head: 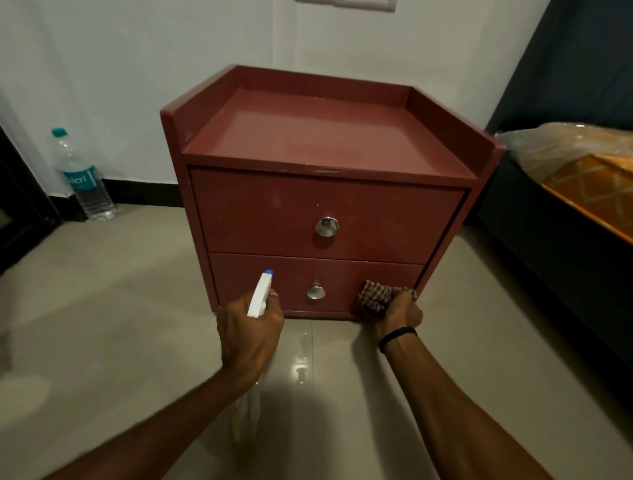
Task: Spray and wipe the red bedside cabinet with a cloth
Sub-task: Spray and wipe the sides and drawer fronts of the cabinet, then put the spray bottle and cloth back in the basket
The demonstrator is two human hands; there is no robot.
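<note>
While cabinet fills centre, water bottle left; bed right.

The left hand grips the white spray bottle with a blue nozzle, hiding its trigger and neck under the fingers. Its clear body, toward 6 o'clock below the wrist, is only a blur. The right hand covers most of the brown checked cloth. At 9 o'clock the label on the clear plastic water bottle reads only in part. The frame edges cut off a white wall plate at 12, an orange-covered bed at 3 and a dark frame at 9.
</note>
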